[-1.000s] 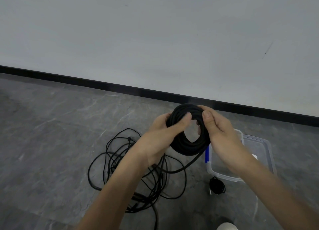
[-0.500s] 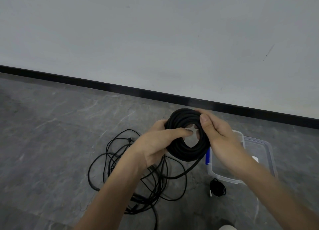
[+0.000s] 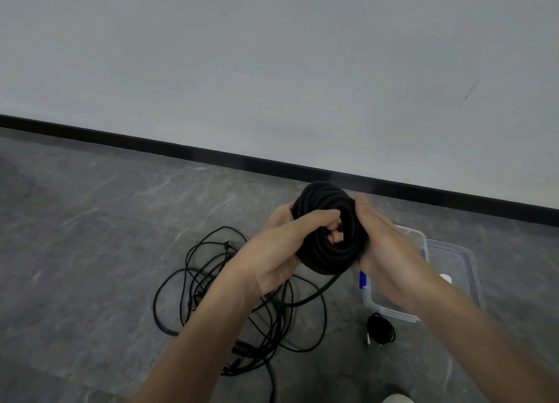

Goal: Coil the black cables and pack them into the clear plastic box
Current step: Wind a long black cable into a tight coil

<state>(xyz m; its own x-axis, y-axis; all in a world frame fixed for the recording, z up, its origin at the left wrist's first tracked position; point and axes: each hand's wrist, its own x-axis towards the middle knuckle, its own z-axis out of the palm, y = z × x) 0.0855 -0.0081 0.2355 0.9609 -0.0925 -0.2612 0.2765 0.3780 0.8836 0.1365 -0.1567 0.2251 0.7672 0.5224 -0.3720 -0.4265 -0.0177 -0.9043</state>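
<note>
Clamping the coil (image 3: 328, 257) at frame centre, the fingers (image 3: 334, 236) of the left hand (image 3: 272, 257) hook through its opening, thumb across the front; the right hand (image 3: 387, 251) curls round its right edge. Pinch the turns flat and feed the trailing tail (image 3: 317, 291) in untwisted. Both forearms (image 3: 196, 342) rise from the lower edge, above the loose cables (image 3: 205, 281) and clear plastic box (image 3: 447, 260).

Head view: worn, wide-angle | faces forward and down at floor (image 3: 75, 251) and wall (image 3: 272, 54) | close over left hand (image 3: 272, 252), right hand (image 3: 388, 251)
</note>
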